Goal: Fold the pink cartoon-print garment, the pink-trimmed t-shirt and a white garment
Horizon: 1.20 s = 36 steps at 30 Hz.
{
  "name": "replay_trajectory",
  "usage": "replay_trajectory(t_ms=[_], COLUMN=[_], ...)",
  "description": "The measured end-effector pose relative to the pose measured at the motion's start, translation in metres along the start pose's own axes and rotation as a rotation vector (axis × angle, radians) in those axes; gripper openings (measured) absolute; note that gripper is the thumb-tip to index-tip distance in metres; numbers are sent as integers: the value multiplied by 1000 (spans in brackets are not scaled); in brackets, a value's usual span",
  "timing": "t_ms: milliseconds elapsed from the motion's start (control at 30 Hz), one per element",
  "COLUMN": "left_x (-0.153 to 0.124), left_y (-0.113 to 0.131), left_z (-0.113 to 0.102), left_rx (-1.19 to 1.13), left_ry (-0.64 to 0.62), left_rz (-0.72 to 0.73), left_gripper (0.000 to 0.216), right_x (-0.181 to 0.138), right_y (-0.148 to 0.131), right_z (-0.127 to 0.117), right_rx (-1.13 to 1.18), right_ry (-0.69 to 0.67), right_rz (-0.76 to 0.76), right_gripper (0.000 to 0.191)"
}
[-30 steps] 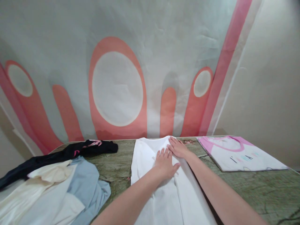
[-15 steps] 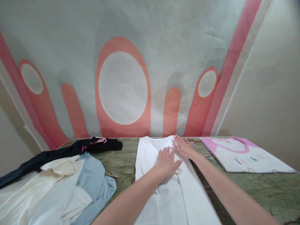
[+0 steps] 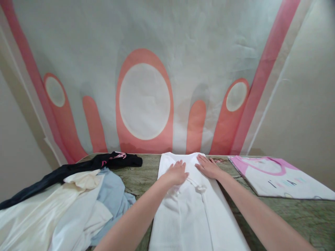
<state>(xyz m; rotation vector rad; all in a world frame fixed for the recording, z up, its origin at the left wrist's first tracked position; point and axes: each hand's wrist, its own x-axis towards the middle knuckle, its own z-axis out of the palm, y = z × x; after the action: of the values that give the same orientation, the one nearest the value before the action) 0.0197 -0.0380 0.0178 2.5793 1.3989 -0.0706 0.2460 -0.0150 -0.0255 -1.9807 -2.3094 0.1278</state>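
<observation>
A white garment [image 3: 192,209] lies lengthwise on the green marbled table [image 3: 290,212], folded into a long strip. My left hand [image 3: 175,173] rests flat on its upper left part, fingers stretched toward the far edge. My right hand [image 3: 208,166] lies flat on its upper right part near the collar end, fingers spread. Both hands press the cloth and hold nothing.
A heap of clothes sits at the left: a black piece with pink print [image 3: 78,168], cream and white cloth [image 3: 47,212], a light blue piece [image 3: 115,191]. A folded white and pink T-shirt [image 3: 277,176] lies at the right. A wall with pink shapes rises behind the table.
My left hand has slid up and to the left over the white garment, away from my right hand. The view has shifted slightly to the left.
</observation>
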Motion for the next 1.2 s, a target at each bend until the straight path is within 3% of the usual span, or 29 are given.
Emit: replay_trajectory(t_ms=[200, 400, 600, 700, 867, 933, 1100, 1200], left_x=[-12, -4, -4, -9, -16, -18, -16, -15], left_y=[-65, -86, -81, -68, -41, -34, -29, -33], left_z=[-1, 8, 10, 8, 10, 15, 21, 17], left_rx=[49, 54, 105, 125, 75, 76, 78, 26], left_ry=[74, 138, 268, 324, 140, 120, 156, 131], left_rz=[-168, -191, -207, -178, -40, -11, -17, -11], left_gripper=[66, 75, 66, 58, 59, 63, 68, 62], right_x=[4, 7, -7, -27, -71, -82, -85, -78], right_y=[-2, -8, -20, -36, -64, -71, -76, -64], right_z=[4, 9, 1, -5, -9, -8, -4, -8], right_rx=[-1, 26, -6, -4, 117, 134, 190, 398], right_ry=[61, 27, 129, 158, 37, 27, 57, 67], right_rz=[43, 93, 150, 70, -118, -143, -143, -161], right_gripper=[68, 74, 62, 60, 63, 64, 62, 60])
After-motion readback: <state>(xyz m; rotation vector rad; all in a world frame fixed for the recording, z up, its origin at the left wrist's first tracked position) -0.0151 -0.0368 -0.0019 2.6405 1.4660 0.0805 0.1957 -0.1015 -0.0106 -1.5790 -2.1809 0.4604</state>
